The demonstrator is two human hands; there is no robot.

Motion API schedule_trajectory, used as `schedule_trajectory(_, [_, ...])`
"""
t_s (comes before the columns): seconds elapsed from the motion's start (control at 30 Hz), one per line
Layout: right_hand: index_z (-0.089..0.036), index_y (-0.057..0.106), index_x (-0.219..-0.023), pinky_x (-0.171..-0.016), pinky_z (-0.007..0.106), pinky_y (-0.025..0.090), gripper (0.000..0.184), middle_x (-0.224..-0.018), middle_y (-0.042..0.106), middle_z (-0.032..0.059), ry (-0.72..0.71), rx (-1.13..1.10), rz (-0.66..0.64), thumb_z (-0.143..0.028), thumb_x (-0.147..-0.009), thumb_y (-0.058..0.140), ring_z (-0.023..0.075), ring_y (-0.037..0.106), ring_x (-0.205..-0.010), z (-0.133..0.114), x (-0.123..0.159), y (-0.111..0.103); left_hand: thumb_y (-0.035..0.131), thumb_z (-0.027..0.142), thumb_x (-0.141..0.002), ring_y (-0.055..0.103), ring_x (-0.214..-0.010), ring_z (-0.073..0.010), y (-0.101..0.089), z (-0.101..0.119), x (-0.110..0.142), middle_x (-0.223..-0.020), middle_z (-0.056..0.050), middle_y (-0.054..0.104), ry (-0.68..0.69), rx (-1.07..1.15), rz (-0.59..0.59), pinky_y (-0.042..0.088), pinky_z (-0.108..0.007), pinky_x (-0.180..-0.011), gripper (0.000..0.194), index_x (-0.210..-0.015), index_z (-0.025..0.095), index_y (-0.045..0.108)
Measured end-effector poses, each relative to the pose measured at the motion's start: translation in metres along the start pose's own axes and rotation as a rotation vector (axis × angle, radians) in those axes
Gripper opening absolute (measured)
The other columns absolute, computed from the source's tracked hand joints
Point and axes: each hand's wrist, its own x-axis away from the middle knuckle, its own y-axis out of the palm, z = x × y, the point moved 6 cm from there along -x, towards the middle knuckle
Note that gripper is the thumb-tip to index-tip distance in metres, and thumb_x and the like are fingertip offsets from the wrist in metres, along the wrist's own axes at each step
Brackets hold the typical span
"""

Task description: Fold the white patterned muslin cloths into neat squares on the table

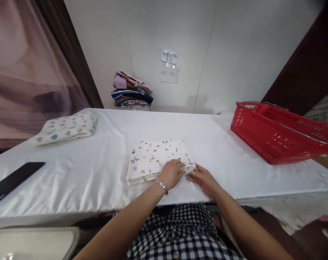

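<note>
A folded white cloth (153, 155) with small printed motifs lies in front of me, its layered edge facing my body. My left hand (172, 173), with a silver bracelet at the wrist, rests over its front edge, fingers curled on top and thumb at the layers. At the front right corner, my right hand (203, 178) grips the layers between thumb and fingers; some fingertips are hidden by the cloth. Further left lies a second folded cloth (68, 126), white with grey printed shapes, which neither hand touches.
A white-covered table (104, 162) carries both cloths. On its right stands a red perforated basket (256, 139) with metal handles. A black phone-like slab (14, 180) lies at the left. Behind the table's far edge rises a stack of folded clothes (132, 92) against the wall.
</note>
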Motion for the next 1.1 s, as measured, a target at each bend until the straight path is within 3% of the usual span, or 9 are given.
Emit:
schedule_trajectory(0.27, [-0.019,0.054,-0.104,-0.06,0.023,0.051,0.042,-0.089,0.063,0.0034,-0.061,0.032,0.107,-0.017,-0.064,0.065,0.0142,0.059,-0.076,0.008,-0.01,-0.004,0.046,0.026,-0.082,0.05,-0.086,-0.016,0.005,-0.004,-0.007,-0.09,-0.003,0.058,0.03,-0.07,-0.066,0.04,-0.03,-0.076,0.017,-0.093,0.022,0.058])
schedule_trajectory(0.47, [-0.016,0.048,-0.113,-0.062,0.027,0.052,0.056,-0.086,0.064,0.0039,-0.05,-0.014,0.206,-0.014,-0.06,0.065,0.0147,0.06,-0.073,0.011,-0.01,-0.012,0.034,0.024,-0.088,0.05,-0.084,-0.0141,-0.003,-0.007,-0.003,-0.088,-0.002,0.058,0.05,-0.05,-0.002,0.039,-0.027,-0.075,0.023,-0.091,0.019,0.057])
schedule_trajectory(0.87, [-0.015,0.049,-0.107,-0.065,0.027,0.052,0.052,-0.083,0.065,0.004,-0.006,-0.035,0.207,-0.005,-0.058,0.062,0.0146,0.061,-0.072,0.007,-0.008,-0.01,0.041,0.015,-0.083,0.047,-0.081,-0.0162,-0.001,0.007,0.004,-0.085,-0.004,0.054,0.249,-0.245,-0.114,0.036,-0.03,-0.072,0.015,-0.089,0.018,0.055])
schedule_trajectory(1.1, [-0.019,0.037,-0.122,-0.071,0.034,0.052,0.054,-0.087,0.064,0.005,0.036,-0.092,0.135,-0.022,-0.071,0.058,0.016,0.062,-0.076,0.005,-0.007,-0.011,0.04,0.017,-0.084,0.046,-0.081,-0.0161,0.005,0.008,0.008,-0.084,-0.003,0.053,0.226,-0.264,-0.104,0.036,-0.03,-0.07,0.015,-0.082,0.017,0.055])
